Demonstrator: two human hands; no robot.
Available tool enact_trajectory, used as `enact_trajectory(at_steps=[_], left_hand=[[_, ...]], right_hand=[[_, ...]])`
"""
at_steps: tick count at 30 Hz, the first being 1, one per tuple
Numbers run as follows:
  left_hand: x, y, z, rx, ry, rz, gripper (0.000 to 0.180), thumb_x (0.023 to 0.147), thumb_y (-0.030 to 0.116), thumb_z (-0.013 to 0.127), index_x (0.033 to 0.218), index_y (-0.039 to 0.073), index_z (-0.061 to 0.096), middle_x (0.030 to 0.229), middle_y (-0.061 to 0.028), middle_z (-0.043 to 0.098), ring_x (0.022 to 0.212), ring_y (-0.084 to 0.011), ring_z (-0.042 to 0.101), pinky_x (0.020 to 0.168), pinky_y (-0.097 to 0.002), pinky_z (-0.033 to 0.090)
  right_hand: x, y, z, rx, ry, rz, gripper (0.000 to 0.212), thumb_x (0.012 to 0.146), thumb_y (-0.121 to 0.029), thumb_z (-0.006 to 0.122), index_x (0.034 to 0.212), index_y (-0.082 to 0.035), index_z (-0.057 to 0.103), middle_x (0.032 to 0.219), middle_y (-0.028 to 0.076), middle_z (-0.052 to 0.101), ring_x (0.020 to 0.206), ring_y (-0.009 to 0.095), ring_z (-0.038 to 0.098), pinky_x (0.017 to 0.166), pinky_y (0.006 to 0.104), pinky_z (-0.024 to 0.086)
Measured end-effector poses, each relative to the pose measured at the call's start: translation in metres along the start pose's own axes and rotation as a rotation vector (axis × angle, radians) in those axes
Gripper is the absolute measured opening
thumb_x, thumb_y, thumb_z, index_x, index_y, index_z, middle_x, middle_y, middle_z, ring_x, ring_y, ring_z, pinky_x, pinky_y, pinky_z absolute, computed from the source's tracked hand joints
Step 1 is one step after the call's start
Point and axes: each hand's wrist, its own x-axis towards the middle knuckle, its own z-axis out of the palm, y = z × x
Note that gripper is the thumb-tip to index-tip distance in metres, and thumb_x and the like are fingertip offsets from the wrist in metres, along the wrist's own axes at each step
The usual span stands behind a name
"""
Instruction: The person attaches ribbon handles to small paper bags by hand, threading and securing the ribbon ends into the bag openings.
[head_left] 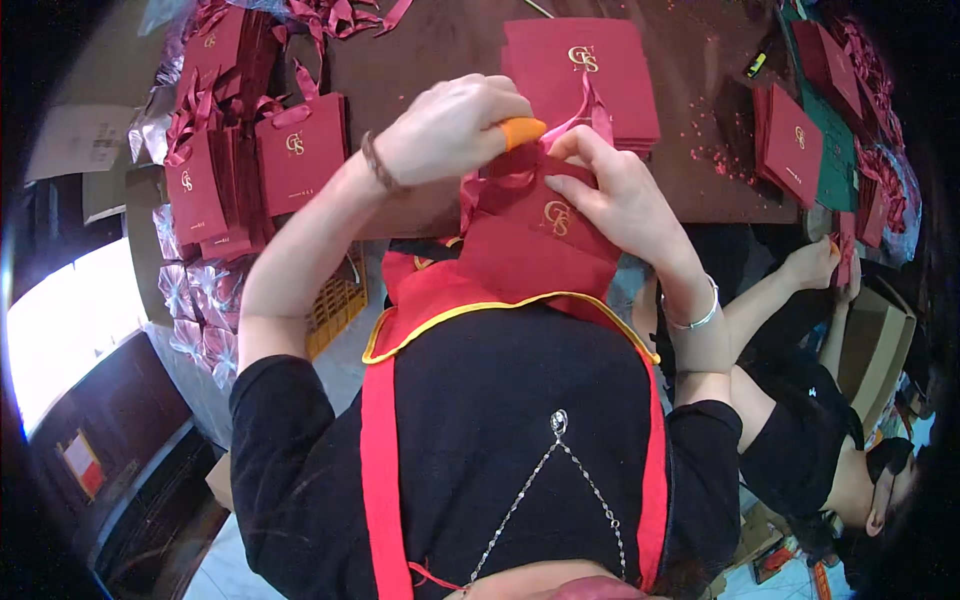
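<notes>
A dark red paper gift bag (540, 245) with a gold emblem is held upright against my red apron (430, 315), at the table's near edge. My left hand (455, 130), an orange cover on its thumb, is closed at the bag's top, apparently on its pink ribbon (512, 182); the fingertips are partly hidden. My right hand (635, 205) pinches the bag's top edge beside the ribbon, thumb in front. Just beyond both hands lies a stack of flat dark red bags (625, 85), with a pink ribbon loop (590, 100) rising in front of it.
Several ribboned red bags (300, 150) stand at the left of the brown table (420, 60). More red bags (795, 145) sit at the right near a yellow cutter (757, 65). Plastic-wrapped bundles (205, 300) and a yellow crate (335, 310) are lower left. A co-worker's hand (810, 265) works at right.
</notes>
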Motion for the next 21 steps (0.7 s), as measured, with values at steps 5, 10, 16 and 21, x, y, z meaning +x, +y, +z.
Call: enact_trajectory(at_steps=[5, 10, 16, 21], left_hand=[[0.014, -0.021, 0.001, -0.457, -0.142, 0.07, 0.023, 0.087, 0.02, 0.053, 0.093, 0.001, 0.064, 0.086, -0.0078, 0.063, 0.083, -0.019, 0.06, 0.079, -0.0289, 0.044], [0.027, -0.025, -0.004, -0.559, -0.441, -0.214, 0.028, 0.086, 0.026, 0.053, 0.09, 0.001, 0.065, 0.083, -0.0033, 0.065, 0.078, -0.0096, 0.056, 0.071, -0.0238, 0.043], [0.031, -0.031, 0.0, -0.606, -0.5, -0.182, 0.03, 0.084, 0.027, 0.052, 0.091, 0.001, 0.066, 0.082, -0.0005, 0.065, 0.078, -0.0077, 0.054, 0.071, -0.023, 0.04], [0.032, -0.039, 0.0, -0.624, -0.559, -0.227, 0.029, 0.083, 0.027, 0.053, 0.092, 0.004, 0.067, 0.079, 0.0036, 0.062, 0.066, -0.0042, 0.046, 0.056, -0.0213, 0.035]], right_hand=[[-0.003, -0.013, -0.002, -0.282, 0.031, -0.078, 0.02, 0.079, -0.016, 0.062, 0.096, -0.008, 0.056, 0.078, 0.01, 0.064, 0.075, 0.027, 0.063, 0.065, 0.0403, 0.045], [-0.005, -0.02, 0.003, -0.367, 0.091, -0.09, 0.026, 0.076, -0.027, 0.066, 0.097, -0.012, 0.059, 0.073, 0.007, 0.063, 0.073, 0.023, 0.061, 0.068, 0.0376, 0.04], [-0.002, -0.031, 0.014, -0.451, 0.218, -0.091, 0.029, 0.072, -0.034, 0.071, 0.083, -0.009, 0.061, 0.074, 0.002, 0.063, 0.071, 0.02, 0.06, 0.072, 0.0334, 0.038], [-0.002, -0.031, 0.02, -0.494, 0.243, -0.103, 0.028, 0.073, -0.036, 0.068, 0.083, -0.011, 0.059, 0.074, 0.0, 0.063, 0.068, 0.019, 0.059, 0.068, 0.037, 0.035]])
